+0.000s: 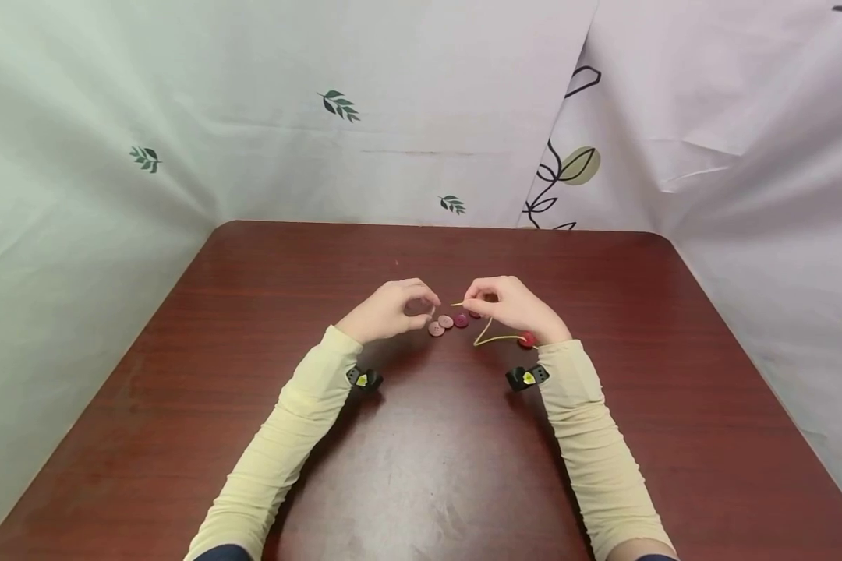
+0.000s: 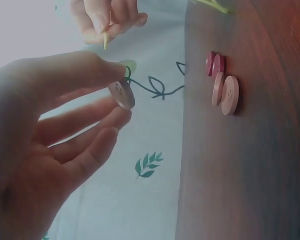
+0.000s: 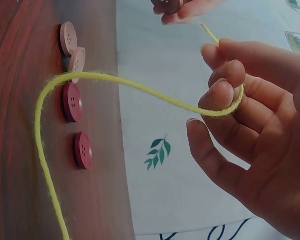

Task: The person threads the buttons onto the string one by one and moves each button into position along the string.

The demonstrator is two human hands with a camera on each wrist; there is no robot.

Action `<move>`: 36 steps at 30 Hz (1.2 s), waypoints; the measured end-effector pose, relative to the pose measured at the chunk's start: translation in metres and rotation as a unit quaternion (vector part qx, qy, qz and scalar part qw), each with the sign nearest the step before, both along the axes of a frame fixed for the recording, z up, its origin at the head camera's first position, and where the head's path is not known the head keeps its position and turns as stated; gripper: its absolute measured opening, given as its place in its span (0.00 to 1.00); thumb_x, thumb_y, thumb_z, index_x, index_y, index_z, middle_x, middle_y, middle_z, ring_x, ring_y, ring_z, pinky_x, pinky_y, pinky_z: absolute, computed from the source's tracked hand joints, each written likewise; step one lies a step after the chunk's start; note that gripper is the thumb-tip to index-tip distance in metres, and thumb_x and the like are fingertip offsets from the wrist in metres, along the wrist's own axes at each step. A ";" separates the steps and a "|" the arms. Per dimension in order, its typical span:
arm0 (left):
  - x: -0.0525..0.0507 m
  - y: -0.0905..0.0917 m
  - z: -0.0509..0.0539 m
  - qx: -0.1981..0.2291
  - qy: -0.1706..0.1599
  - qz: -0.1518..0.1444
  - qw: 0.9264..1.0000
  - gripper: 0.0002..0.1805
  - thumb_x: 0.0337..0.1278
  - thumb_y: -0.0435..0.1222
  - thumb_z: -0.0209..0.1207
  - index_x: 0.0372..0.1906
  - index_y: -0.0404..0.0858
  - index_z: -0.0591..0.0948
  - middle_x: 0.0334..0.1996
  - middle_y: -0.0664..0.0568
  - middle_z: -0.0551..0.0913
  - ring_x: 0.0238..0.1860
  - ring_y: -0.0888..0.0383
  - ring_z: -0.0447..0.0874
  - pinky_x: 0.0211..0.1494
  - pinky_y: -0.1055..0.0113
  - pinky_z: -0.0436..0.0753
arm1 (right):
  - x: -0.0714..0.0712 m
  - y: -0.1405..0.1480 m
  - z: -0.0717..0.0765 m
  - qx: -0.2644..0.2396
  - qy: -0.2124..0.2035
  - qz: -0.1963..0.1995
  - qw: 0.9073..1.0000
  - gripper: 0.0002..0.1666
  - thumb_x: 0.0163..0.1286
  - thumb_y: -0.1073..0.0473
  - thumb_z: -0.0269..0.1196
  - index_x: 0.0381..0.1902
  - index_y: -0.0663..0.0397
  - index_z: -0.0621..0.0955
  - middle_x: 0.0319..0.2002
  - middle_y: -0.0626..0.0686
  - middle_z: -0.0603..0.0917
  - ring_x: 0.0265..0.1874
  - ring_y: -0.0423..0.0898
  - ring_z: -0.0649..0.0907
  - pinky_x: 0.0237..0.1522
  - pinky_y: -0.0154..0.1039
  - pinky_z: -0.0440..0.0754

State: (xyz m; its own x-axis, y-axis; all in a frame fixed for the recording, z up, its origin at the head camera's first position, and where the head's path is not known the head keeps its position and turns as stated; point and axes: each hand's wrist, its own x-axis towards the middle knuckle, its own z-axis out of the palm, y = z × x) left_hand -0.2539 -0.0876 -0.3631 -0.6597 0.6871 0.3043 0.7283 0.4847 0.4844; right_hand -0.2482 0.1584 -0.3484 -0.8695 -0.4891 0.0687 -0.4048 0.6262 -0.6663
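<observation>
My left hand (image 1: 391, 310) pinches a brownish four-hole button (image 2: 123, 96) between thumb and fingertips, above the table. To its right, my right hand (image 1: 514, 304) pinches a yellow string (image 3: 140, 89). A short end of the string sticks out from the fingertips toward the left hand, apart from the button. The rest of the string loops down to the table and runs to a red button (image 1: 526, 340) near the right wrist. Below the hands lie two pale pink buttons (image 2: 231, 95), partly overlapping, a magenta button (image 3: 73, 102) and a dark red button (image 3: 83, 150).
The dark reddish-brown table (image 1: 421, 467) has rounded far corners. White cloth (image 1: 252, 93) with leaf prints hangs behind it and along both sides. Each wrist carries a black strap camera (image 1: 365, 379) over a pale yellow sleeve (image 1: 281, 436).
</observation>
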 end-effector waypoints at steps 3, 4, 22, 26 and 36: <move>0.001 0.001 0.002 0.012 0.005 0.002 1.000 0.11 0.53 0.29 0.64 0.44 0.36 0.83 0.41 0.49 0.84 0.43 0.55 0.82 0.50 0.63 0.81 | 0.000 0.003 0.001 -0.002 -0.003 -0.001 1.000 0.09 0.68 0.56 0.62 0.38 0.56 0.83 0.28 0.58 0.84 0.28 0.47 0.76 0.32 0.37 0.72; 0.002 0.002 0.002 0.016 0.008 0.002 1.000 0.12 0.53 0.30 0.64 0.44 0.36 0.82 0.41 0.49 0.84 0.44 0.56 0.82 0.51 0.63 0.81 | -0.001 0.004 0.001 -0.003 -0.002 -0.002 1.000 0.09 0.68 0.56 0.62 0.38 0.56 0.83 0.28 0.57 0.84 0.28 0.47 0.77 0.32 0.37 0.72; 0.004 0.005 0.004 0.104 0.015 -0.031 0.994 0.12 0.51 0.28 0.66 0.40 0.37 0.79 0.37 0.51 0.83 0.39 0.57 0.84 0.47 0.64 0.83 | 0.004 -0.002 0.007 -0.020 0.004 0.024 1.000 0.07 0.69 0.56 0.61 0.36 0.53 0.83 0.27 0.54 0.83 0.26 0.46 0.77 0.30 0.36 0.74; 0.005 0.005 0.005 0.104 0.014 -0.032 0.994 0.12 0.51 0.27 0.66 0.42 0.36 0.79 0.39 0.50 0.84 0.39 0.57 0.85 0.47 0.64 0.83 | 0.005 -0.007 0.006 -0.024 0.013 0.035 0.999 0.05 0.68 0.57 0.61 0.33 0.47 0.83 0.26 0.48 0.83 0.27 0.47 0.78 0.30 0.35 0.74; 0.007 0.004 0.007 0.094 0.010 -0.031 0.995 0.12 0.52 0.28 0.65 0.43 0.37 0.79 0.40 0.51 0.83 0.41 0.59 0.83 0.49 0.64 0.83 | 0.005 -0.011 0.003 -0.031 0.018 0.036 0.999 0.05 0.68 0.58 0.61 0.32 0.47 0.83 0.26 0.46 0.84 0.30 0.50 0.81 0.34 0.38 0.76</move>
State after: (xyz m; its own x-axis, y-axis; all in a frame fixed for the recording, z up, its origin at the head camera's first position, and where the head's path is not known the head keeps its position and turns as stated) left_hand -0.2467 -0.0836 -0.3559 -0.6097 0.6570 0.4434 0.7648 0.3406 0.5469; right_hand -0.2435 0.1478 -0.3457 -0.8290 -0.5437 0.1310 -0.4712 0.5529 -0.6872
